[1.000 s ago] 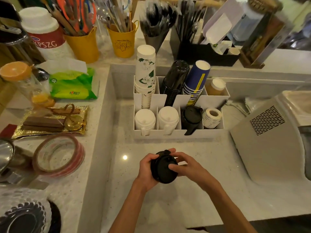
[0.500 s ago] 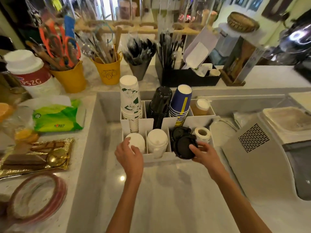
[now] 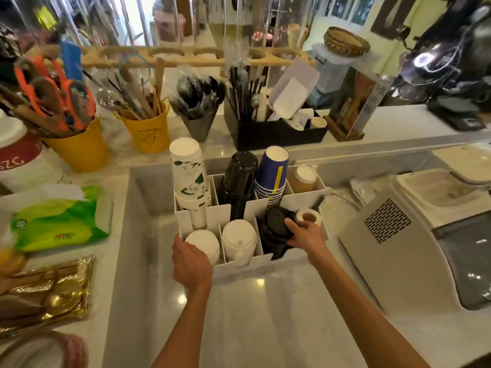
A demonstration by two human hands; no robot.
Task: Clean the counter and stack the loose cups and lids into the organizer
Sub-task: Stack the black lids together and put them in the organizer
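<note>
Organizer (image 3: 265, 265), white, divided into slots, is seen at the centre of the head view on the pale counter (image 3: 265, 314). Back row, left to right: floral cups (image 3: 188, 176), black cups (image 3: 239, 176), blue cups (image 3: 272, 172), all stacked upside down and leaning slightly toward 12 o'clock. Front row: two stacks of white lids (image 3: 239, 240) at the left, black lids (image 3: 273, 229) in the third slot, a small tape roll (image 3: 309, 216) in the slot at 3 o'clock of them.

Right hand (image 3: 305, 235) is laid on the black lids from the 4 o'clock side, fingers curled over the top lid; it is read as pressing or seating that lid onto the stack, held loosely between thumb and fingers, though the thumb side is hidden. Left hand (image 3: 191, 258) is closed around the organizer's front-left corner at 8 o'clock, bracing it.

Key relation: the black lid stack lies directly under the right fingertips, with its long axis tilted up and back toward 12 o'clock along the slot. The right hand is the nearer one; the left is well apart, two slots over. Any push would need to follow that tilted axis, or the stack may be skewed against the divider.

No loose cups or lids are seen on the counter in front.
</note>
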